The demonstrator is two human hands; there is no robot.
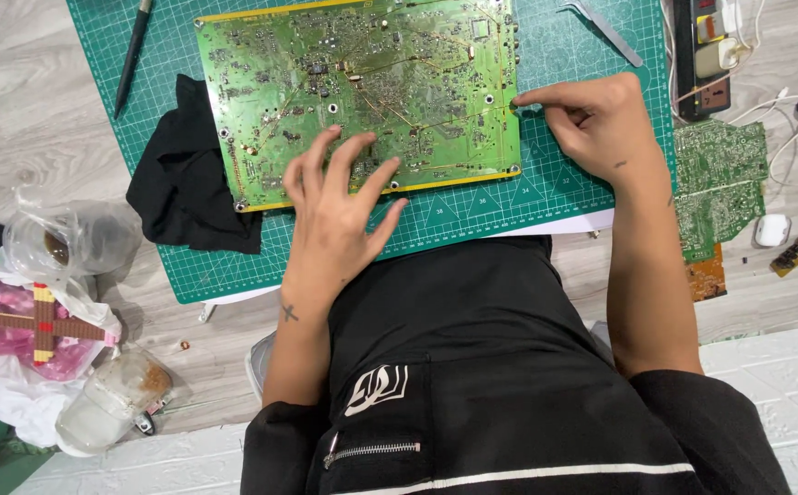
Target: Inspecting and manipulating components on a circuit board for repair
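1. The large green circuit board lies flat on the green cutting mat, its near edge lined in yellow and its face crowded with small parts and solder joints.
2. The left hand rests on the board's near edge with its fingers spread wide, fingertips pressing down.
3. The right hand sits at the board's right edge — thumb and forefinger drawn together there, seemingly pinching the rim, though the contact itself is too small to make out.
4. Risk, as a judgement: a fingertip pressing on the small parts could bend or loosen one, and a pull at the right edge could slide the board across the mat.
5. A black cloth touches the board's left corner — it might snag on a solder point.
6. Metal tweezers lie near the far right corner.
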